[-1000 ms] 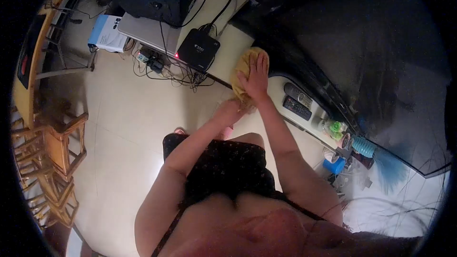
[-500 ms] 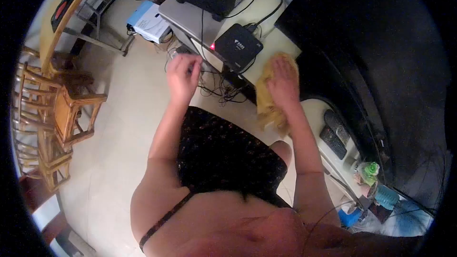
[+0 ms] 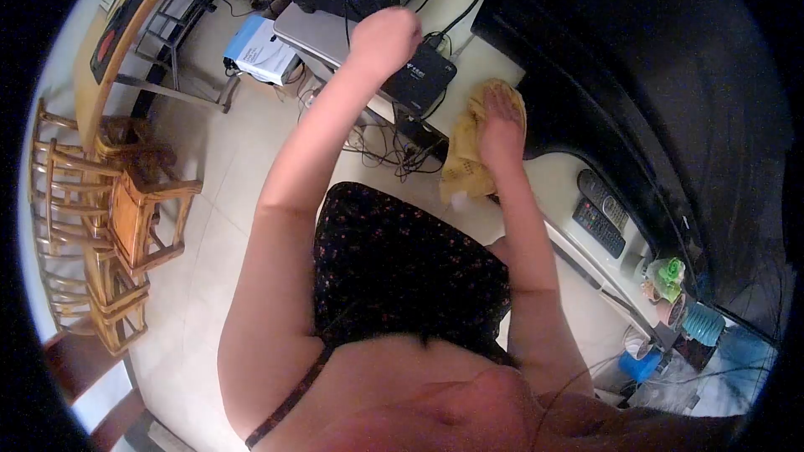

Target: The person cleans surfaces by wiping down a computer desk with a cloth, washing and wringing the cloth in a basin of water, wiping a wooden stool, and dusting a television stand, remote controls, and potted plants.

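Here, the left hand (image 3: 387,38) curled closed above a black box (image 3: 425,84); the right hand (image 3: 502,134) lay open on yellow cloth (image 3: 466,159), a blue container (image 3: 640,366), contents unclear, at its five o'clock.

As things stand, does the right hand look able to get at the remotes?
Probably yes: the remotes lie uncovered on the stand, near the right forearm. The right hand is on the cloth, though, and would likely have to leave it.

Wooden chairs (image 3: 134,218) near desk (image 3: 86,109); blue-and-white box (image 3: 264,52); two remotes (image 3: 599,227) side by side.
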Demonstrator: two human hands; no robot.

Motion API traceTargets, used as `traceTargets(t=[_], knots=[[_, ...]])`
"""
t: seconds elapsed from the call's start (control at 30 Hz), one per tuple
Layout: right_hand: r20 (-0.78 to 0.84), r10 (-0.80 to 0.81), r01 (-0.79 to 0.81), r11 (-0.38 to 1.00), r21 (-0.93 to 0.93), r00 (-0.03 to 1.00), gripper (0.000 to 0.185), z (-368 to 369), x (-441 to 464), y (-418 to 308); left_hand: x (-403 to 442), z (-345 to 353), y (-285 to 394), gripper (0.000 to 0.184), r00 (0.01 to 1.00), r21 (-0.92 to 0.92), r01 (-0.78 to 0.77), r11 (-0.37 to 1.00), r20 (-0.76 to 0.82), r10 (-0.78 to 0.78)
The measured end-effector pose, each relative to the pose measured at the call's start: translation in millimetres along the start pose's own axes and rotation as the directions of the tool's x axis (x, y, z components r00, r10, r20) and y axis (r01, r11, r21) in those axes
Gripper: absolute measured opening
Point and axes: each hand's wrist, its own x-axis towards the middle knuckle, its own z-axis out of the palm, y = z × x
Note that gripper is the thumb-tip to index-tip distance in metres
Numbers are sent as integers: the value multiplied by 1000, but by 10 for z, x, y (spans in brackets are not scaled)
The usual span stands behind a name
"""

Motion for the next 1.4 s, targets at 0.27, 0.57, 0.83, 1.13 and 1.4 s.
traceTargets(t=[0.27,0.57,0.83,1.13,1.4], knots=[[-67,11,-13,1000,-23,998,52,25,77,-38,1109,915,109,20,973,13,105,994,206,-105],[-118,-46,40,998,-51,992,51,50,86,-76,1163,755,9,26,934,88,187,978,292,-205],[288,189,-180,982,-58,939,45,260,1118,8,948,117,81,22,961,83,111,990,247,-128],[120,-321,300,940,164,939,54,136,543,-433,637,-277,7,21,995,120,-35,992,93,24],[58,332,-337,918,209,941,64,282,1399,-680,474,-692,-77,22,994,107,-111,988,17,110]])
